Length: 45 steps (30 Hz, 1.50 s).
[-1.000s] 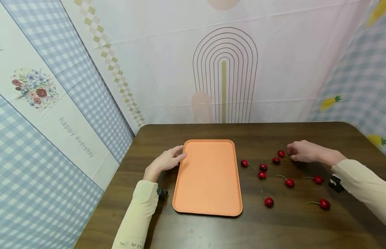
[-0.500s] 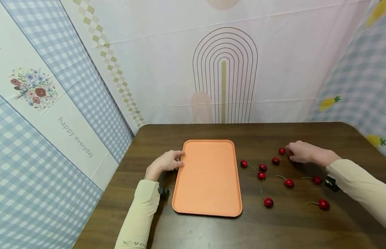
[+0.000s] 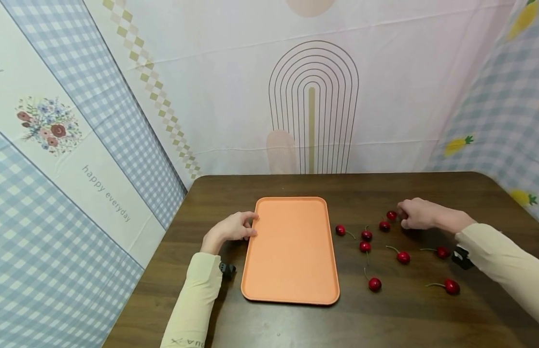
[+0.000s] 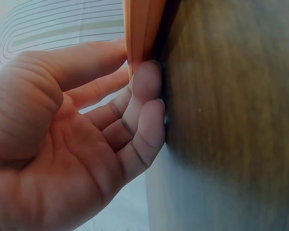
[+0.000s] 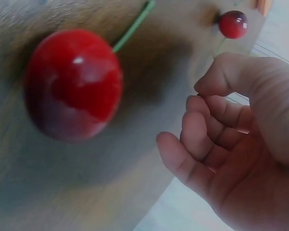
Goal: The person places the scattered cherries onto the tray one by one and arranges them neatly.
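Extended forward on both arms (image 3: 193, 295), well apart.
Bent at the fingers (image 4: 151, 124) in the left hand (image 3: 228, 228); pinched thumb (image 5: 231, 72) to fingertips (image 5: 194, 104) in the right hand (image 3: 420, 213).

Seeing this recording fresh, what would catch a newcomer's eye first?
The bright orange tray on the dark table, its left edge touched by the left hand. Next, the red cherries scattered to its right, where the right hand appears to pinch one's stem.
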Motion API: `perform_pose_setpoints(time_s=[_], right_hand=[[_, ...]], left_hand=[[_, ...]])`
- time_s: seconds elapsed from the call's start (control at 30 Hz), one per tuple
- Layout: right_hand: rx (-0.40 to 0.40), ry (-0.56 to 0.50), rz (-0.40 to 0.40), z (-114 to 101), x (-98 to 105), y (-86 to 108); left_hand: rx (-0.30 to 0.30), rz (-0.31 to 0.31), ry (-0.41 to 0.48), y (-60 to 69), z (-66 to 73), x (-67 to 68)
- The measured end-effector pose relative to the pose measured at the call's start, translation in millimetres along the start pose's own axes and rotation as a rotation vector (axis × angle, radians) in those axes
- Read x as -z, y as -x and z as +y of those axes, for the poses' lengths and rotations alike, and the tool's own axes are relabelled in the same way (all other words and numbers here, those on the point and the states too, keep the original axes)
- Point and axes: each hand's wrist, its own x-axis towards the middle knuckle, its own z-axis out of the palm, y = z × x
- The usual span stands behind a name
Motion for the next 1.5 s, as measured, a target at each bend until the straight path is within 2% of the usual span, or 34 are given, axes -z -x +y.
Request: perform_pose_setpoints(time_s=[0.3, 0.6, 1.03, 1.2, 1.5], right_hand=[[0.012, -0.037, 0.098, -18, 12, -3.4], [0.064, -0.033, 0.187, -51, 24, -17.7], [0.125, -0.103, 0.186, -97, 33, -52.6], [0.171, -0.104, 0.2, -111, 34, -65.6], [0.195, -0.122, 0.193, -137, 33, -85.0]], left_hand=[[0.004, -0.013, 0.006, 2.3, 1.6, 0.2], [0.009, -0.021, 0.016, 2.5, 1.3, 3.3], [0.007, -0.024, 0.013, 2.2, 1.8, 2.9], [0.005, -0.026, 0.015, 2.3, 1.3, 2.7], [-0.01, -0.024, 0.003, 1.0, 0.8, 2.8]])
